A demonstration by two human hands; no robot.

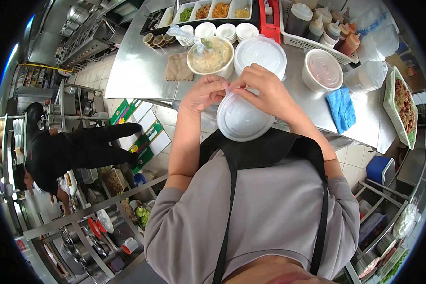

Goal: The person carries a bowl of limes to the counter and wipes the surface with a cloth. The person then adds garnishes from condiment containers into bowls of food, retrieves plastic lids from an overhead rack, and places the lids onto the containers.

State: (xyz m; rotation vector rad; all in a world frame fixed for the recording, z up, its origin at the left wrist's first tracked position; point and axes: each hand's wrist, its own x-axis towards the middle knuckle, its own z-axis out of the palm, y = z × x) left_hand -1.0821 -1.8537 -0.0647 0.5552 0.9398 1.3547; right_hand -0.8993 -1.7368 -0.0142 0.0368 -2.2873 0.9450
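Observation:
My left hand (pixel 207 93) and my right hand (pixel 258 90) meet in front of my chest, fingertips pinched together at the upper edge of a round translucent lid (pixel 245 118). The lid hangs tilted below them, over the black apron (pixel 265 151). Just beyond my hands, an open white bowl (pixel 211 60) of pale food stands on the steel table, with a knotted clear bag (pixel 194 39) on it. Right of that bowl is a white container with a translucent lid (pixel 260 53).
Another lidded tub (pixel 322 70), a blue cloth (pixel 341 110) and a basket of sauce bottles (pixel 317 28) are to the right. A brown cloth (pixel 178 66), small bowls (pixel 226 32) and topping trays (pixel 212 10) lie ahead. A person in black (pixel 75 146) stands at left.

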